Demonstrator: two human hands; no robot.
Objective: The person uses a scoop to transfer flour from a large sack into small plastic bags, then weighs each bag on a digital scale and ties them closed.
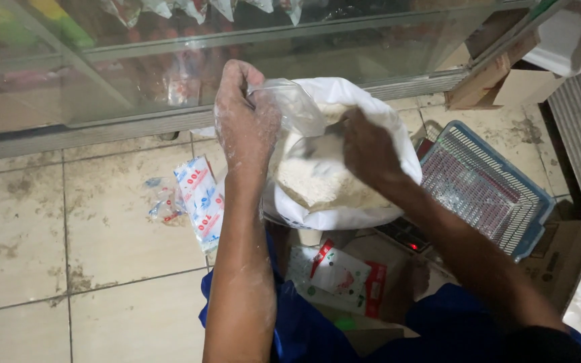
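Note:
My left hand [243, 121], dusted with white powder, holds up the rim of a small clear plastic bag [294, 111]. My right hand [368, 151] grips a scoop [317, 144], mostly hidden, at the mouth of that bag. Both hands are over a large white sack [351, 208] full of white flour. The small bag hangs open above the flour.
A blue plastic basket [485, 188] sits on a scale to the right. A pack of small plastic bags [200, 198] lies on the tiled floor [102, 235]. A red-and-white packet [341, 275] rests near my knees. A glass display cabinet [169, 67] stands ahead, cardboard boxes [506, 81] at right.

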